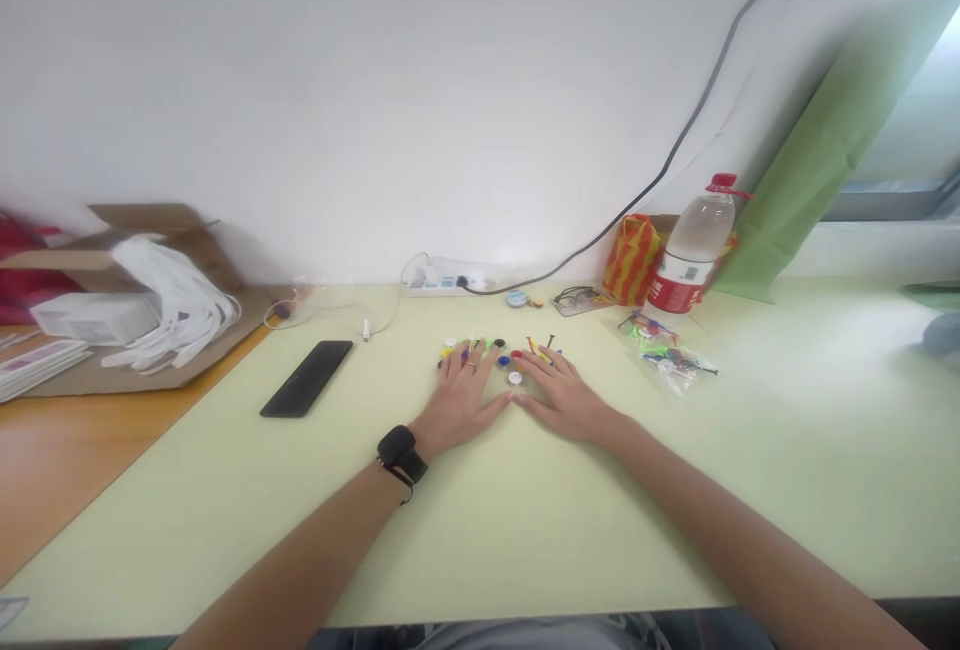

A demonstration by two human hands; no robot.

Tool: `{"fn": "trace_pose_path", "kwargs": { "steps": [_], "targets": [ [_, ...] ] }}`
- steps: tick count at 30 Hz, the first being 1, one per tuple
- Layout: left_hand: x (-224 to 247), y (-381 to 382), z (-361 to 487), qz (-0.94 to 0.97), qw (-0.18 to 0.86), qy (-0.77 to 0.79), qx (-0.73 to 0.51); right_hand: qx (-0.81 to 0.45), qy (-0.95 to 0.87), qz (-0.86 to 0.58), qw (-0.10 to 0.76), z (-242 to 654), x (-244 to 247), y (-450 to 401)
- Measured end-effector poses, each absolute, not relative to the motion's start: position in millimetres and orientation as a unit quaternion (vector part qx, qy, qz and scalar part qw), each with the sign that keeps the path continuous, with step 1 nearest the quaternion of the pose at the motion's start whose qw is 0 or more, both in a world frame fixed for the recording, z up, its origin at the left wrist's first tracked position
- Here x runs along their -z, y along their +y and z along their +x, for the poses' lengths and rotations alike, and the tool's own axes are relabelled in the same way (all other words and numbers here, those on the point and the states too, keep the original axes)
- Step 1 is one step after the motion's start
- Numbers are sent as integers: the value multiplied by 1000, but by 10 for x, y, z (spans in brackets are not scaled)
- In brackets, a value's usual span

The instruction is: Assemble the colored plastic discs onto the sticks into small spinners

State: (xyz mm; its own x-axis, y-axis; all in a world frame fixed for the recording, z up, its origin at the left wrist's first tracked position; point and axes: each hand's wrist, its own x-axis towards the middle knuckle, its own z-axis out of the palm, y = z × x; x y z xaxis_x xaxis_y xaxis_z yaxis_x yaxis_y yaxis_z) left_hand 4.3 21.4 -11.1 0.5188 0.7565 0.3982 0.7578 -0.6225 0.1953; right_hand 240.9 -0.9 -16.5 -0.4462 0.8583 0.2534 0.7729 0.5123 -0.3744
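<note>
Both hands lie palm down on the pale green tabletop (480, 530), thumbs nearly meeting. My left hand (459, 404), with a ring and a black watch (397, 448) on the wrist, has its fingers spread over small colourful pieces. My right hand (564, 398) rests flat, its fingertips over more pieces. Between the hands are a white round piece (514, 379), a blue one (503, 361) and a black one (499, 343). Thin coloured sticks (551, 340) poke out beyond my right fingers. Some pieces are hidden under the fingers.
A black phone (307, 379) lies to the left. A cardboard box (150, 220) with white straps is at the far left. A power strip (446, 284) sits by the wall. On the right are a large bottle (690, 250) and a clear bag of small parts (671, 360).
</note>
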Motion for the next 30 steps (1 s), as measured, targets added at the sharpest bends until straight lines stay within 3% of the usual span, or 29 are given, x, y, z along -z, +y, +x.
{"fn": "trace_pose_path", "kwargs": {
  "steps": [17,30],
  "targets": [
    [144,454,215,-873,56,-438,207,-76,-835,-509,196,2453,186,77],
    [70,418,145,-889,62,-374,257,-88,-832,-486,252,2549,230,92]
  ]
}}
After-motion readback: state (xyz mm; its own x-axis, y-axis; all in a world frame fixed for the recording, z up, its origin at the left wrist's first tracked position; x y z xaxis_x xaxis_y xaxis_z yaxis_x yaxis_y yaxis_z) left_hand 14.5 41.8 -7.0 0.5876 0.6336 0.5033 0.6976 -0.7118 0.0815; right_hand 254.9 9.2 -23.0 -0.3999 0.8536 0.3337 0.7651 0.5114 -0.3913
